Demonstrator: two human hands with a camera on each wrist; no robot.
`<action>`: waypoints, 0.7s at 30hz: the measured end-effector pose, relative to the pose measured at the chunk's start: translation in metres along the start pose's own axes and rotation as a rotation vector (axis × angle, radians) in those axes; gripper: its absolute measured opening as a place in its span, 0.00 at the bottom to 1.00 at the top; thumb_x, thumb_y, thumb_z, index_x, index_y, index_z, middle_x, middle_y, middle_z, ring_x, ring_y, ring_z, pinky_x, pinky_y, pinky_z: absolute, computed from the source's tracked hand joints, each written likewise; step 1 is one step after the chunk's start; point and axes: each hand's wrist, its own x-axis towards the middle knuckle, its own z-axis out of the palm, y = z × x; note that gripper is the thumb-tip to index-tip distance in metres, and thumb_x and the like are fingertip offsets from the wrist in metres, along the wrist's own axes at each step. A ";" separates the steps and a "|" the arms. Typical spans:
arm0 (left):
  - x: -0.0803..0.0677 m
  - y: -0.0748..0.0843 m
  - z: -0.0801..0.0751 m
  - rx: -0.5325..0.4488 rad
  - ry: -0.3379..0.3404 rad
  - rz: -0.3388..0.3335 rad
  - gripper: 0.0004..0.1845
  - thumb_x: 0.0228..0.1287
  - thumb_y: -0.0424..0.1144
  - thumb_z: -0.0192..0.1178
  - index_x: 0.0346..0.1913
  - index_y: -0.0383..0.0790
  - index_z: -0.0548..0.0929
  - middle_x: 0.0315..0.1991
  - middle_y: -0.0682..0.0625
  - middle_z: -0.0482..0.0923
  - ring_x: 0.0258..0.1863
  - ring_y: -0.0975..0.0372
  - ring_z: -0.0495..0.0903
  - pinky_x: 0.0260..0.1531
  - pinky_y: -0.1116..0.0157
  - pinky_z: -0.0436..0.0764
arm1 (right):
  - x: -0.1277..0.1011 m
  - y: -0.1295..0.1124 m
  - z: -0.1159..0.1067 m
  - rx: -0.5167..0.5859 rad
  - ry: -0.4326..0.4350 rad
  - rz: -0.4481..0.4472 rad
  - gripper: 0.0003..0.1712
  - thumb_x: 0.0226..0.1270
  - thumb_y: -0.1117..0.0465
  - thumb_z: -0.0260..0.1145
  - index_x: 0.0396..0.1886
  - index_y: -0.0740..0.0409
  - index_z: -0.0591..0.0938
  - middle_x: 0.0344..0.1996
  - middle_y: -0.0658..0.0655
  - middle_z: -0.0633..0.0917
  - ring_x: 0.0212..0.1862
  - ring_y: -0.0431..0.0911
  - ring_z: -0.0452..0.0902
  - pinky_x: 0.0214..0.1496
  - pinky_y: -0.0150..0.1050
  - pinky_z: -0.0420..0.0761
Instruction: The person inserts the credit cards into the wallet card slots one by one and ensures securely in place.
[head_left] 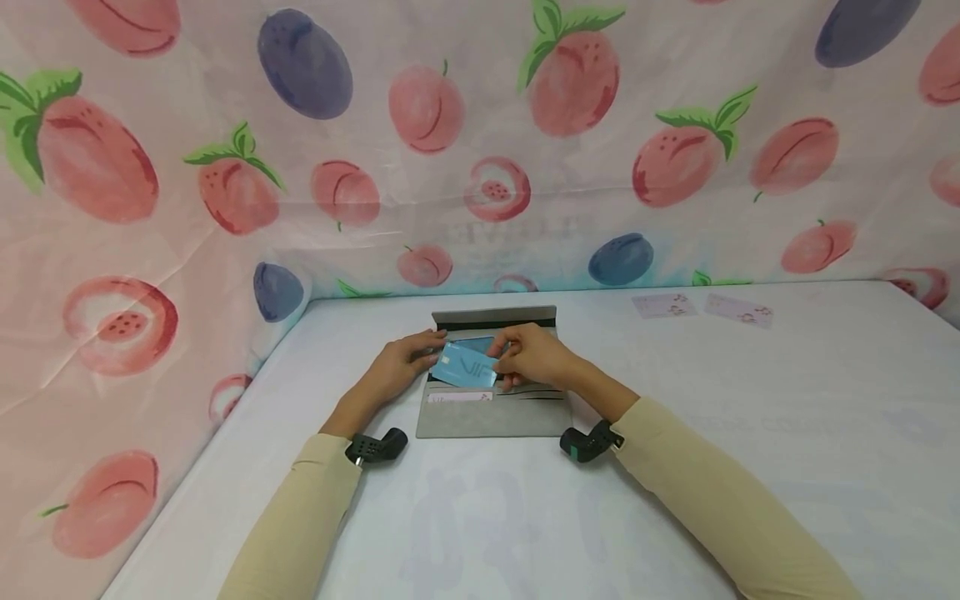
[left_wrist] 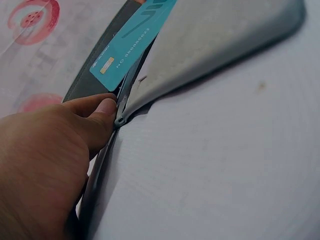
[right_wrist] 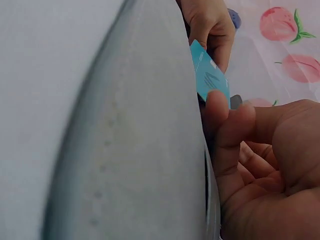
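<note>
A grey wallet (head_left: 487,412) lies unfolded on the white table, its flap standing up at the back. My right hand (head_left: 506,362) pinches a light blue card (head_left: 465,367) by its right end, just above the wallet's upper pocket. From the right wrist view the card (right_wrist: 210,77) stands at the wallet's (right_wrist: 140,140) edge, with my right hand (right_wrist: 225,115) holding it between thumb and fingers. My left hand (head_left: 429,348) grips the wallet's left side. In the left wrist view its thumb (left_wrist: 102,112) pinches the pocket edge of the wallet (left_wrist: 220,45), below the card (left_wrist: 132,40).
A white card (head_left: 460,397) sits in a lower slot of the wallet. Two pale pink cards (head_left: 663,305) (head_left: 738,310) lie on the table at the back right. A fruit-printed cloth (head_left: 225,183) hangs behind and on the left, where the table ends.
</note>
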 end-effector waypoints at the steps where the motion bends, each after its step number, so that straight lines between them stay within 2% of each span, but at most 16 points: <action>1: 0.001 0.000 0.000 -0.001 -0.004 -0.005 0.20 0.67 0.33 0.58 0.61 0.38 0.77 0.65 0.47 0.69 0.69 0.52 0.61 0.66 0.49 0.57 | 0.000 0.000 0.000 -0.011 0.000 -0.004 0.09 0.65 0.69 0.64 0.44 0.65 0.80 0.21 0.60 0.83 0.25 0.51 0.82 0.28 0.36 0.80; 7: 0.002 -0.002 0.000 -0.003 -0.024 -0.031 0.19 0.69 0.34 0.57 0.61 0.41 0.78 0.66 0.49 0.68 0.70 0.54 0.59 0.67 0.49 0.56 | -0.001 -0.003 0.000 -0.049 -0.010 -0.017 0.08 0.63 0.68 0.65 0.42 0.64 0.83 0.23 0.59 0.84 0.24 0.48 0.81 0.26 0.35 0.78; 16: 0.002 -0.001 0.001 -0.012 -0.027 -0.034 0.19 0.69 0.34 0.56 0.61 0.41 0.78 0.66 0.49 0.68 0.70 0.54 0.59 0.67 0.49 0.56 | -0.001 -0.010 0.002 -0.098 -0.034 -0.015 0.06 0.63 0.69 0.66 0.39 0.65 0.84 0.25 0.59 0.84 0.25 0.47 0.81 0.28 0.36 0.79; 21: 0.002 0.000 0.001 -0.009 -0.023 -0.028 0.19 0.69 0.33 0.56 0.61 0.41 0.78 0.66 0.49 0.69 0.69 0.54 0.59 0.67 0.50 0.57 | 0.002 -0.012 0.002 -0.138 -0.019 0.000 0.07 0.64 0.68 0.65 0.41 0.62 0.84 0.27 0.57 0.84 0.26 0.48 0.81 0.29 0.37 0.80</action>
